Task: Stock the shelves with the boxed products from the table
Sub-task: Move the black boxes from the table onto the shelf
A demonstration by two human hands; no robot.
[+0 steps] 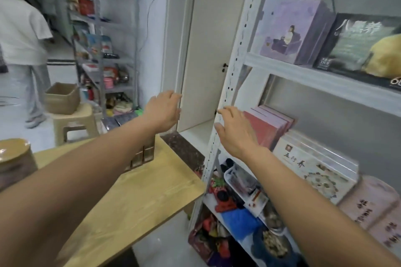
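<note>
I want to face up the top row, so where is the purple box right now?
In the head view, upper right: the purple box stands on the upper shelf, left of the dark box.

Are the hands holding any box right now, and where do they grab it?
No. Both hands are empty: the left hand is open in the air, and the right hand is open just beside the red boxes.

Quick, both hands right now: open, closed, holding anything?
Left hand: open, empty, in the air past the table.
Right hand: open, empty, beside the red boxes on the shelf.
</note>
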